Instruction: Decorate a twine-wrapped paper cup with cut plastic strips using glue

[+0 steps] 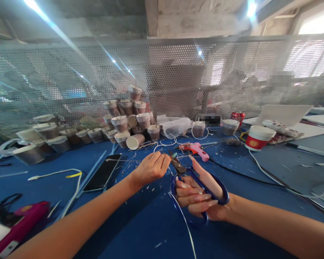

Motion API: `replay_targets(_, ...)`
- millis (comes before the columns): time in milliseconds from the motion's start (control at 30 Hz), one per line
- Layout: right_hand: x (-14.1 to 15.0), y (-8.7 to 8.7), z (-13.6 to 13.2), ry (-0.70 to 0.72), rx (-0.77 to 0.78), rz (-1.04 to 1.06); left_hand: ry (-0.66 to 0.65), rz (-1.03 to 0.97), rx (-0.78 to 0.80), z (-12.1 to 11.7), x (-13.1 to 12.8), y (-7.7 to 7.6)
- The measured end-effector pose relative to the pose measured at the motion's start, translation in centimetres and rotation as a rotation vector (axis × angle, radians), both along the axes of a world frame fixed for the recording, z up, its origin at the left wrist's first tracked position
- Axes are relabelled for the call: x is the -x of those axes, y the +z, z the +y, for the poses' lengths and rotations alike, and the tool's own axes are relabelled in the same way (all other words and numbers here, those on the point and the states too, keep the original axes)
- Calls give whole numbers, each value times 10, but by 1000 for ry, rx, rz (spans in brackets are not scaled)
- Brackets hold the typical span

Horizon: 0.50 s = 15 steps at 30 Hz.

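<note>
My right hand [198, 192] grips a pair of blue-handled scissors [190, 176], fingers through the loops and blades pointing up and left. My left hand [152, 167] is closed in a pinch on a thin white strip [182, 216] right at the scissor blades; the strip trails down toward me over the blue table [140, 230]. Both hands work close together at the table's middle.
A pile of paper cups [126, 120] stands behind the hands, with more cups [43, 138] at the left. A pink glue gun [196, 149], a black phone [104, 172], a red cup [259, 137], soda cans [238, 116] and cables lie around. A perforated metal screen [162, 75] closes the back.
</note>
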State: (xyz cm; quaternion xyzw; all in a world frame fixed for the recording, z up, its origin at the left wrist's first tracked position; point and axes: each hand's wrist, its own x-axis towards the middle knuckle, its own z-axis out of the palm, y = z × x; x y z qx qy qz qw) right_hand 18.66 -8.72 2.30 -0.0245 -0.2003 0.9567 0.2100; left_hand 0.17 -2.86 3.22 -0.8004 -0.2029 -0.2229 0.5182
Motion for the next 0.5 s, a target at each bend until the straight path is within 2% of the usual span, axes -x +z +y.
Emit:
replay_targets(267,-1,-6,7,11,-43,9,-6,11,20,1,0,-1)
replay_targets(400,1,-4,6,-13,-76,-10,26,22,40,2,1,-3)
replay_targets(500,2,1,3,-39,-37,-43,41,29,46,6,4,-5)
